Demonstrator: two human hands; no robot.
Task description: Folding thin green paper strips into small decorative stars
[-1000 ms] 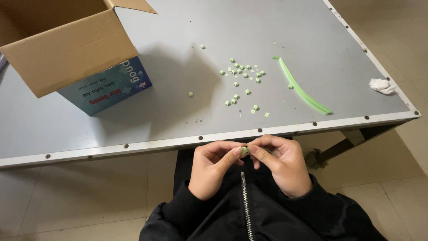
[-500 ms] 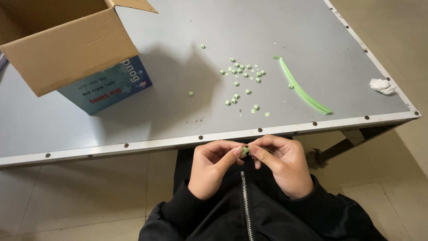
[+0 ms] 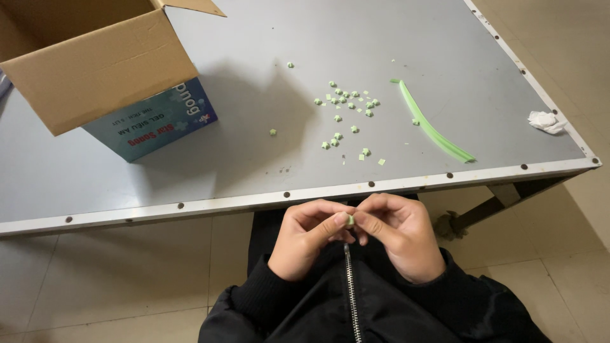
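Not much has changed over the last second, honestly. Both hands are parked in the same spot just below the table edge (image 3: pixel 381 185), above the black jacket (image 3: pixel 356 305). The left hand (image 3: pixel 308 241) and right hand (image 3: pixel 400 238) meet fingertip to fingertip, pinching one tiny green piece (image 3: pixel 350 220) between them, so the fiddling with it looks ongoing. Further out on the table, the scattered green bits (image 3: pixel 346 108) and the green strip (image 3: pixel 432 124) haven't budged. Cardboard box (image 3: pixel 95 60) sits far left, crumpled tissue (image 3: pixel 545 121) far right.
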